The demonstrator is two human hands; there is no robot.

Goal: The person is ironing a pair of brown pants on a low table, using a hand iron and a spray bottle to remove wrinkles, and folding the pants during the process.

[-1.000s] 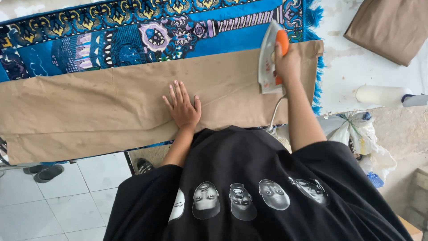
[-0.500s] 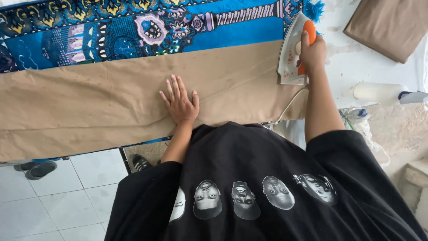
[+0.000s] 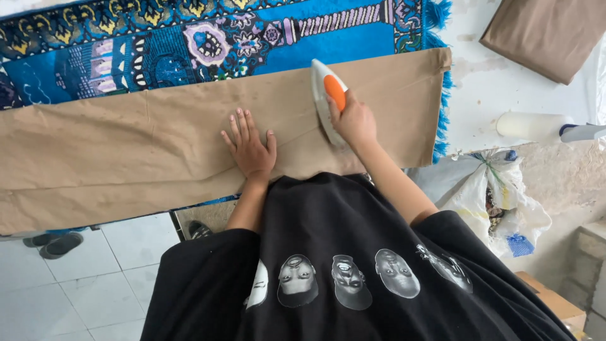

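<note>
The left hand (image 3: 251, 146) lay flat on the tan cloth (image 3: 126, 151), fingers spread open, pressing it down. Just beside it, the right hand (image 3: 355, 121) had its fingers closed round the orange handle of the iron (image 3: 328, 95), which seemed to rest on the cloth. Beyond lay a blue patterned rug (image 3: 126, 57) covering the desk (image 3: 505, 95).

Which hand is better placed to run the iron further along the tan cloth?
The right hand, probably: it grips the orange handle of the white clothes iron, which sits on the long tan cloth. The left hand lies flat, fingers spread, pressing the cloth beside it, holding nothing.
</note>
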